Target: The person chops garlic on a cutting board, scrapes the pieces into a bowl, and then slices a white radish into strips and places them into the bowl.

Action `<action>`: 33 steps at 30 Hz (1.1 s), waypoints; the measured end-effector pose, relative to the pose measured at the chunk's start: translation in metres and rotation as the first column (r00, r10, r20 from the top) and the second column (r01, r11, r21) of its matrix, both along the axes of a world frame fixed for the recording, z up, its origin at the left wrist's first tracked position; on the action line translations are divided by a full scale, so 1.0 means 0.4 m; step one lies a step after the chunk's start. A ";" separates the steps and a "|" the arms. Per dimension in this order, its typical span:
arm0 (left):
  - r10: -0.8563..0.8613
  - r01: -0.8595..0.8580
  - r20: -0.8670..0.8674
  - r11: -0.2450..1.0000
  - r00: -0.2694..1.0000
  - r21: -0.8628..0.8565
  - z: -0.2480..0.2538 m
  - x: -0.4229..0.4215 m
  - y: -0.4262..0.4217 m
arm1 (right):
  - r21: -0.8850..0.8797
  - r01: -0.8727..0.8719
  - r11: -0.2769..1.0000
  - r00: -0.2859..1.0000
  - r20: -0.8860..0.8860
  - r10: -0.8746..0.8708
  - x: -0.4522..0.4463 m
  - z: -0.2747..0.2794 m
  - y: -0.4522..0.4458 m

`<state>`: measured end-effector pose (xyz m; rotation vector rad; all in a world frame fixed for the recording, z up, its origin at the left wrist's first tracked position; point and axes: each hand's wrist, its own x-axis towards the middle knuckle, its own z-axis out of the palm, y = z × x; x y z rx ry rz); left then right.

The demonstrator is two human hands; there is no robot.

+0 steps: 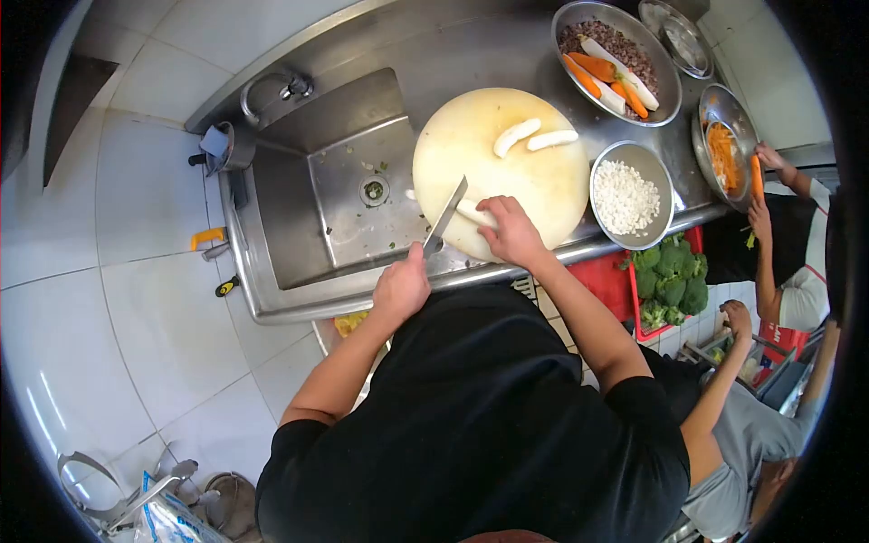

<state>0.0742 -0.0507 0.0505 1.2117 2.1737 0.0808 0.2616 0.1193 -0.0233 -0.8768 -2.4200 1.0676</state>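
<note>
My left hand is closed around the handle of a knife, whose blade points up and away over the near left part of the round cutting board. Just right of the blade, the fingers of my right hand hold a peeled white vegetable against the board. Two more white pieces, one curved and one straighter, lie farther back on the board. To the right stands a metal bowl of diced white pieces.
A sink lies left of the board. At the back right, a bowl holds carrots and white vegetables over reddish-brown pieces. Broccoli fills a red crate below the counter. Two people work at right, one holding a carrot by another bowl.
</note>
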 end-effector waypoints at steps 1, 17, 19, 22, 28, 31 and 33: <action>-0.004 0.003 0.012 1.000 1.000 0.027 0.004 0.001 -0.003 | -0.021 0.014 1.000 0.999 0.047 -0.013 0.001 -0.004 -0.007; 0.103 -0.104 0.010 0.994 0.995 0.043 0.034 -0.018 -0.007 | -0.003 0.250 0.968 0.957 -0.154 -0.247 0.113 0.001 -0.033; 0.051 -0.051 0.015 0.999 0.999 0.010 0.024 -0.011 -0.008 | 0.016 0.253 0.967 0.952 -0.182 -0.246 0.114 -0.008 -0.035; 0.018 -0.018 -0.012 0.999 1.000 -0.036 0.073 -0.013 0.017 | 0.017 0.247 0.969 0.954 -0.178 -0.240 0.114 -0.010 -0.036; -0.003 0.003 0.026 1.000 1.000 0.006 0.057 0.035 0.038 | 0.021 0.226 0.974 0.956 -0.196 -0.218 0.117 -0.011 -0.033; -0.019 0.019 0.045 1.000 0.999 0.012 0.007 0.017 0.031 | 0.020 0.213 0.977 0.967 -0.149 -0.207 0.125 -0.010 -0.027; 0.035 -0.035 0.028 0.999 0.999 -0.002 0.000 -0.023 0.022 | 0.020 0.203 0.979 0.970 -0.137 -0.199 0.135 -0.006 -0.026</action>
